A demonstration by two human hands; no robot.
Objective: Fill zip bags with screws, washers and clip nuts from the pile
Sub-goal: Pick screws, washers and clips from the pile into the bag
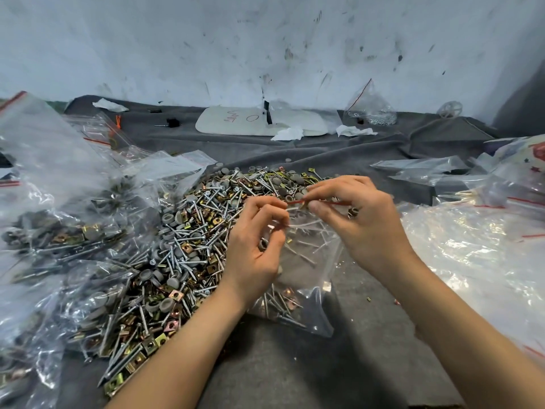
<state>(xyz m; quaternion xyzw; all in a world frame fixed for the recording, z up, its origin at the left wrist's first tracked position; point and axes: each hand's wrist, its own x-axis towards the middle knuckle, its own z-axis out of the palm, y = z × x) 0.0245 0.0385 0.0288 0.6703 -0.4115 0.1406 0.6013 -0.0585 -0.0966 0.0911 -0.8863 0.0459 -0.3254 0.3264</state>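
My left hand (253, 246) and right hand (356, 214) both pinch the bag's (298, 278) red strip; the pile (182, 237) lies beside it.

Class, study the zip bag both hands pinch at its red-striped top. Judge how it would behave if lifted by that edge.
The zip bag is thin crinkled film, so it would probably hang floppy. Its screws lie at the bottom, so it likely sags bottom-heavy. The left hand and right hand pinch the slick top; it may slip.

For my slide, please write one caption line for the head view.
Left hand and right hand pinch the red-striped mouth of a zip bag holding screws, beside the hardware pile.
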